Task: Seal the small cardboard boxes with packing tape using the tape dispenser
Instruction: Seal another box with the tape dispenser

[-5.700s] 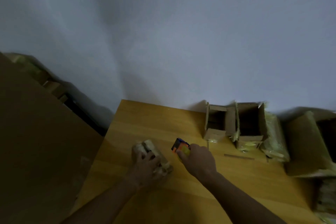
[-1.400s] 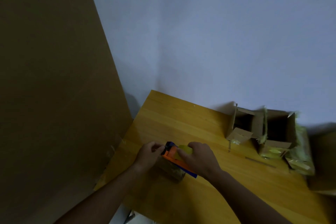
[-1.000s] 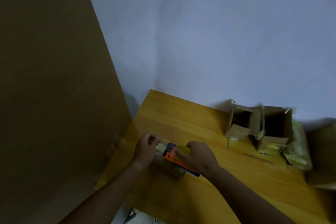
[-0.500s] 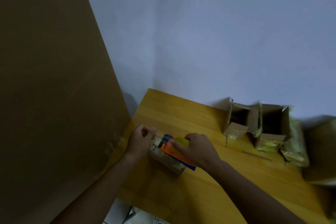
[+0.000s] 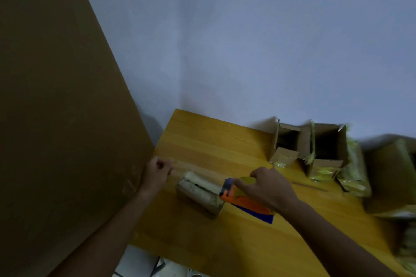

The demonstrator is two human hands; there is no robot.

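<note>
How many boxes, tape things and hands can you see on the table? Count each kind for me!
Open empty cardboard boxes by the wall: 2
Small box being taped: 1
Tape dispenser: 1
Hands: 2, left hand and right hand
Total: 6
More cardboard at the right edge is too blurred to count.
</note>
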